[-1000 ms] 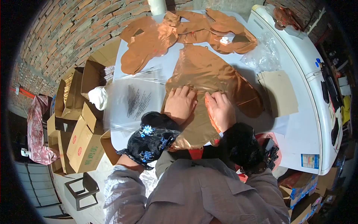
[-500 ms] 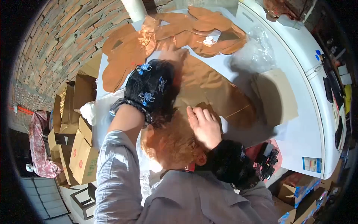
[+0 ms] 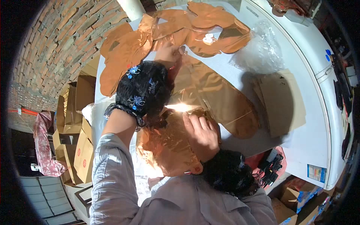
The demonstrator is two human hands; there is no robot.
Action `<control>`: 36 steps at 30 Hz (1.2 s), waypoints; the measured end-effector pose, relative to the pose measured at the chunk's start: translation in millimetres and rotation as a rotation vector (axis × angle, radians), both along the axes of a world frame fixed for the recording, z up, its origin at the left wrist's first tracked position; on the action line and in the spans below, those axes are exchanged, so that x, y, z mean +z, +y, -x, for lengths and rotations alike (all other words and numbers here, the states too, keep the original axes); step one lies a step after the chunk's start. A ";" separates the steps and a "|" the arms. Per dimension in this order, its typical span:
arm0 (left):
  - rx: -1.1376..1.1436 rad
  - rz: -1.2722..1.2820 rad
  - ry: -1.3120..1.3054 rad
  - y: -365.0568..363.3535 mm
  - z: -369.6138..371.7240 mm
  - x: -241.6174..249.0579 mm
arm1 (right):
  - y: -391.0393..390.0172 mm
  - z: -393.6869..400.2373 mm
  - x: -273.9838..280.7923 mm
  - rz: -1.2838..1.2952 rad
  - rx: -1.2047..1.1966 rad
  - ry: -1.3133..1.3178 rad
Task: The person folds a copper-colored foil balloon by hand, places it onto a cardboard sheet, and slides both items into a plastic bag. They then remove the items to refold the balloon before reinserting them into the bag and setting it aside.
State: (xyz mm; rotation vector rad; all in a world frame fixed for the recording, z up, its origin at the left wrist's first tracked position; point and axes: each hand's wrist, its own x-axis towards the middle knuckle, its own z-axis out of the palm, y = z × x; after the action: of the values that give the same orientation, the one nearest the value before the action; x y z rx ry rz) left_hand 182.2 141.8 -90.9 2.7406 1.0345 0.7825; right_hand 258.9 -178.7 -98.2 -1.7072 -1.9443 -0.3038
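Observation:
A flat copper-coloured foil balloon lies creased across the white table, its near part bunched towards my body. My left hand reaches to the balloon's far edge, fingers closed on the foil; a black lace sleeve cover with blue flowers covers that forearm. Closer to me, my right hand has its fingers bent and pressed together over the foil, its thumb hidden. Bright glare sits on the foil between the hands. Other flat copper foil balloons lie beyond my left hand, with a small white item on them.
Crumpled clear plastic and brown cardboard sheets lie on the right. A white refrigerator-like cabinet borders that side. Open cartons stand left by the brick wall. Black items sit near my right elbow.
My left hand has shifted slightly up and left. My right hand has moved a little left and down, still on the foil. Bright glare has appeared between them.

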 end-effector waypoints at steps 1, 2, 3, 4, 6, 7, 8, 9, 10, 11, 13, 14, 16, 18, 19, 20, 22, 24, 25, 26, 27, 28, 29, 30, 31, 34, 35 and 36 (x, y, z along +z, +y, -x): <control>0.001 -0.001 0.017 1.2 0.1 0.0 | 0.1 0.4 0.3 -0.003 -0.007 0.007; 0.000 -0.014 0.010 1.3 0.4 -0.9 | 0.2 0.2 1.4 0.002 0.000 0.020; -0.001 -0.027 0.001 -1.0 0.5 -0.8 | 0.1 -0.1 3.1 0.007 0.006 0.033; -0.003 -0.039 -0.007 -2.9 0.7 -0.5 | -0.3 -0.2 4.6 0.013 0.011 0.047; -0.017 0.001 -0.071 -5.0 0.4 1.0 | -1.8 0.1 7.3 0.025 0.000 0.027; -0.024 0.020 -0.106 -5.6 0.7 1.8 | -1.7 -0.1 8.7 0.030 -0.005 0.015; -0.028 0.015 -0.121 -6.3 3.1 3.4 | -1.0 -0.6 5.9 0.019 -0.003 -0.001; -0.031 0.008 -0.137 -9.0 8.2 9.4 | 0.1 -0.8 -0.3 0.006 0.000 -0.017; -0.031 0.001 -0.150 -12.1 14.8 16.3 | 0.5 -0.9 -3.6 -0.008 0.006 -0.032; -0.030 0.098 -0.241 -15.2 22.8 23.5 | 1.2 -1.2 -4.6 -0.018 0.001 -0.042; 0.017 0.104 -0.240 -32.3 50.1 41.8 | 1.4 -1.0 -1.8 -0.021 0.006 -0.057; 0.061 0.009 -0.149 -42.8 67.8 50.3 | -1.9 -1.0 3.4 -0.001 -0.014 -0.100; 0.128 0.151 -0.216 -74.9 112.2 70.8 | -4.2 -1.9 7.3 0.069 0.029 -0.101; 0.205 0.193 -0.318 -123.3 159.6 81.0 | -5.3 0.7 14.2 0.127 0.026 -0.076; 0.265 0.239 -0.337 -148.8 182.3 84.5 | -3.6 0.8 12.8 0.058 0.047 -0.067; 0.323 0.386 -0.401 -185.2 199.2 88.4 | -1.9 0.2 11.4 0.039 0.072 -0.038; 0.421 0.522 -0.468 -253.5 232.3 80.1 | -2.3 0.2 11.3 0.016 0.103 -0.005; 0.545 0.671 -0.607 -325.2 245.5 62.8 | -2.6 1.6 12.8 0.005 0.097 -0.001; 0.588 0.716 -0.580 -358.8 248.4 54.6 | -2.4 2.4 12.5 0.000 0.092 -0.003; 0.598 0.677 -0.565 -389.7 248.5 37.9 | -2.2 3.2 11.9 -0.004 0.086 -0.005; 0.631 0.900 -0.704 -414.4 240.8 36.3 | -1.5 3.4 10.6 -0.010 0.079 -0.007; 0.573 0.926 -0.776 -431.6 235.4 25.9 | -0.2 2.1 8.0 0.001 0.079 -0.004; 0.547 1.002 -0.859 -443.3 226.3 23.2 | -0.8 2.3 5.2 -0.004 0.067 0.014; 0.528 1.085 -0.936 -449.2 217.0 21.9 | -1.6 2.8 1.8 -0.008 0.058 0.032; 0.506 1.163 -1.015 -453.4 209.3 22.0 | -0.8 1.8 -2.8 -0.015 0.048 0.050; 0.477 1.526 -1.361 -447.3 195.0 25.3 | 4.3 -8.1 -19.5 -0.096 0.114 0.051; 0.471 1.559 -1.373 -445.6 193.0 26.8 | 4.9 -8.7 -19.4 -0.111 0.131 0.029; 0.462 1.592 -1.386 -443.7 190.9 27.9 | 7.5 -7.7 -20.4 -0.057 0.101 0.168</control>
State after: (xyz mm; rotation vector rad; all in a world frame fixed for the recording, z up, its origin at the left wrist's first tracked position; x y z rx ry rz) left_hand -8.8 -301.9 -63.0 0.3914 1.0182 0.9176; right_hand 266.5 -171.3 -118.6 -1.5408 -1.8727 -0.1714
